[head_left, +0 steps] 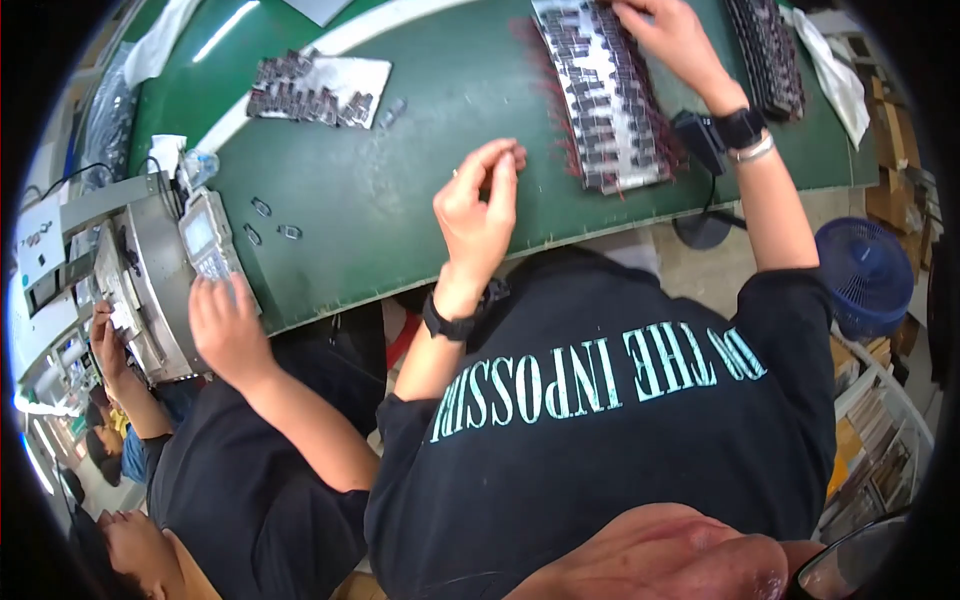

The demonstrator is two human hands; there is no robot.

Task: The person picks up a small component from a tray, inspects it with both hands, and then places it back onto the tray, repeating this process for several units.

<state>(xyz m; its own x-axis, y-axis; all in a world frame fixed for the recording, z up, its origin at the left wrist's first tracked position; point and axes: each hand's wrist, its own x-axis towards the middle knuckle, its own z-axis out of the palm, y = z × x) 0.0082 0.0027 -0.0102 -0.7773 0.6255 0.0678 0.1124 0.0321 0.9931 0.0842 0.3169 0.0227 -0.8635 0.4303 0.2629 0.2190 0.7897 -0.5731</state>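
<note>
my right hand (pixel 678 42) is sitting by the far end of the long pale sheet (pixel 618 110), which is lying on the green bench (pixel 450 85) out ahead of me, with rows of small black parts (pixel 594 112) running down it and reddish wires (pixel 668 148) sticking out along the edges. the fingers are bending in toward the sheet's right edge, partly open, but the view's cutting off up there, so from way over here i'm not able to tell if they're pinching anything. my left hand (pixel 478 205) is hovering left of the sheet, apart from it, half curled, thumb and finger tips nearly meeting. can't tell if something tiny is hiding in there.

i'm guessing we're in the middle of handling the parts on that sheet. imo the next move is calling for a light pinch on one part, since those wires are looking easy to snag. a smaller sheet (pixel 362 75) with similar parts is lying farther left, and a co-worker (pixel 270 450) is using a keypad device (pixel 200 235).
</note>
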